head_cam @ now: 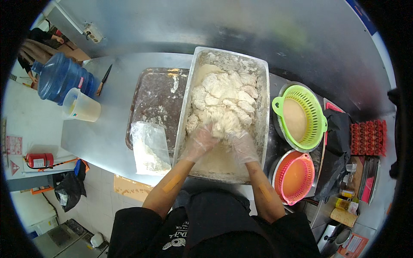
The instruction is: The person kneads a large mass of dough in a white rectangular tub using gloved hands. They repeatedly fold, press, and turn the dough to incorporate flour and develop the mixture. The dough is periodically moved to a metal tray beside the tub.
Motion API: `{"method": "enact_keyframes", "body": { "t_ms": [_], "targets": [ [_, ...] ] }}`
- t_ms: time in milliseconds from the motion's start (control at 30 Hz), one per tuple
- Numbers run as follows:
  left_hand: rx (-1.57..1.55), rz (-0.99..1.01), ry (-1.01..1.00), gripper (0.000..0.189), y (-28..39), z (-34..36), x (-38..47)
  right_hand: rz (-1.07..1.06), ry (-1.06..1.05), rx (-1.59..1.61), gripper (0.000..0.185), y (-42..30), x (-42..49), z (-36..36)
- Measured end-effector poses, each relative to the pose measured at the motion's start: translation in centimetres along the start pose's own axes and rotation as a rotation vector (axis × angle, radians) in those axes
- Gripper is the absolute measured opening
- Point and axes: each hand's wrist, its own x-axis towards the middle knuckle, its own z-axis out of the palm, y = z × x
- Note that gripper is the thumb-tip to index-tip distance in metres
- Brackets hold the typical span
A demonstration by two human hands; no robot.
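Both of my hands wear clear plastic gloves and reach into a deep metal pan (264, 96) of flour. My left hand (202, 139) and my right hand (238, 143) are at the near edge of a heap of flour-coated pieces (226, 90), which look like raw chicken. A blurred floury clump (224, 121) lies between and just beyond my fingers, touched by both hands. My fingertips are buried or blurred there, so their grip is hidden. Loose flour (214, 161) covers the pan's near end.
Left of the pan are a dark tray (155, 96), a plastic bag of white powder (150, 151), a plastic jug (82, 104), a water bottle (63, 79) and a brush (104, 80). Green (306, 129) and pink (287, 190) colanders stand right, in bowls of liquid. Another person (40, 48) is far left.
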Motion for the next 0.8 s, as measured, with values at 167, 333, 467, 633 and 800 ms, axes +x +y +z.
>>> {"method": "enact_keyframes", "body": {
  "t_ms": [167, 333, 467, 633, 800],
  "targets": [
    [0.969, 0.313, 0.341, 0.053, -1.9, -0.5, 1.3, -0.361, 0.237, -0.851, 0.093, -6.6, -0.7, -3.5],
    [0.894, 0.119, -0.076, 0.061, -1.6, 1.0, 1.9, -0.249, -0.04, -1.388, 0.101, -7.1, 4.9, -1.6],
    [0.407, -0.061, -0.043, 0.071, -3.2, 4.0, 4.5, -0.456, 0.006, -1.156, 0.091, -4.7, 9.4, 0.4],
    [0.476, -0.033, -0.117, 0.071, -6.7, 7.3, 7.8, -0.195, -0.07, -0.958, 0.068, -4.4, 9.2, 0.7],
    [0.047, -0.23, -0.206, 0.032, -5.1, 6.3, 5.4, -0.117, -0.144, -1.088, 0.047, -6.1, 5.9, -0.5]
  ]
}}
